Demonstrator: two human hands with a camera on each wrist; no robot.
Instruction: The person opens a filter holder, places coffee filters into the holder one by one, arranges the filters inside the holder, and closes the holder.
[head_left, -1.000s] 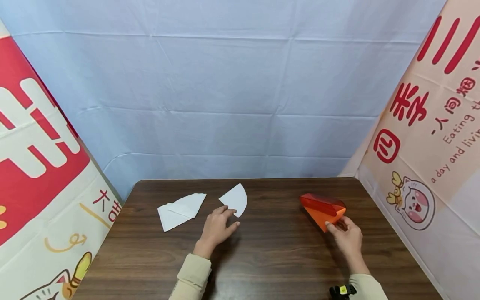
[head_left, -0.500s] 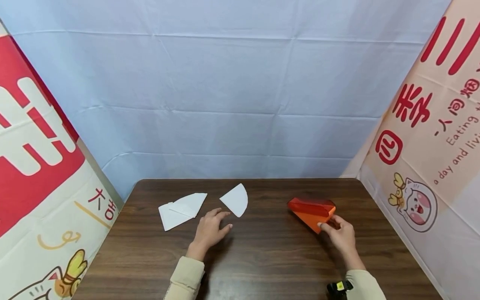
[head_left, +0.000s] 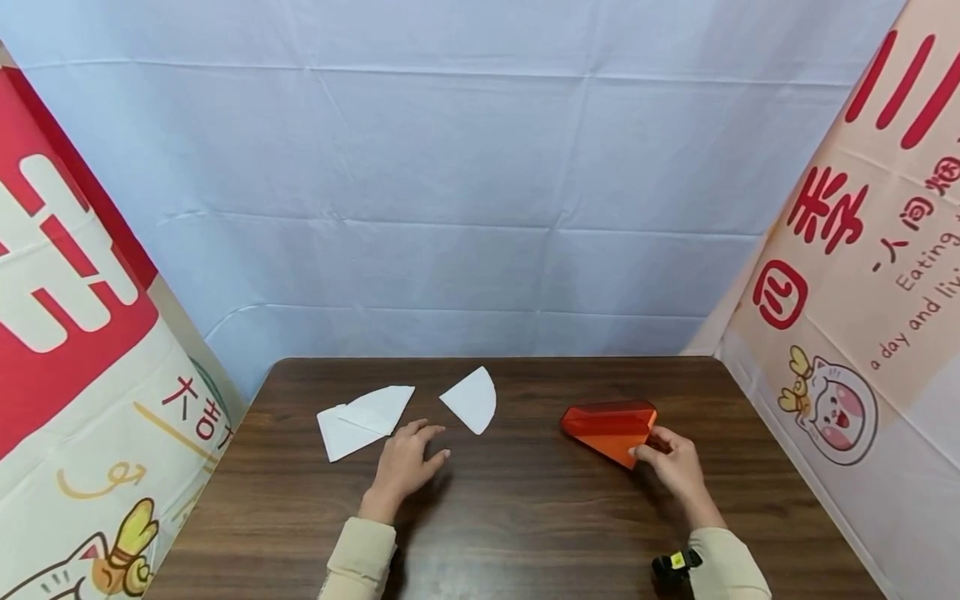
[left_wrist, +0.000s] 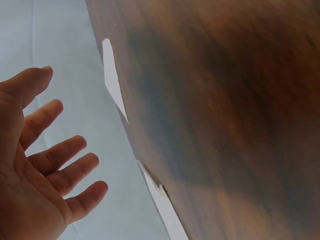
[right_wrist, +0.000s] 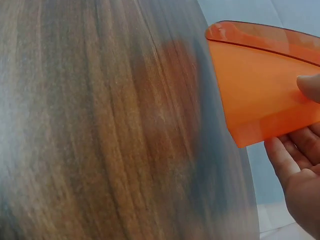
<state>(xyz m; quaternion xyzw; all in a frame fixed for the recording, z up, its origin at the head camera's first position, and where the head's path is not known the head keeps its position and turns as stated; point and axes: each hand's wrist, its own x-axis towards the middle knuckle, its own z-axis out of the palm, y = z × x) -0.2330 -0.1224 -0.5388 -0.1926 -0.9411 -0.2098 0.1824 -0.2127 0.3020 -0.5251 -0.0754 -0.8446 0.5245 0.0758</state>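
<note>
My right hand [head_left: 675, 465] grips a translucent orange wedge-shaped plastic holder [head_left: 609, 435] by its right end. In the right wrist view the thumb lies on the holder's side [right_wrist: 265, 82] and the fingers are under its lower edge. My left hand [head_left: 405, 460] hovers over the table with spread, relaxed fingers and holds nothing. Beyond its fingertips lies a white fan-shaped paper [head_left: 472, 401]. To that hand's left is a larger white folded paper [head_left: 365, 423], one flap overlapping another. Both papers show as thin slivers in the left wrist view.
The dark wooden table [head_left: 517, 533] ends at a pale blue cloth backdrop [head_left: 450, 208]. Printed banners stand at both sides, a red and white one [head_left: 82, 333] on the left and a pink one [head_left: 847, 275] on the right.
My right hand has carried the orange holder to the left. My left hand has drawn back left and nearer, away from the fan-shaped paper. Both papers lie as before.
</note>
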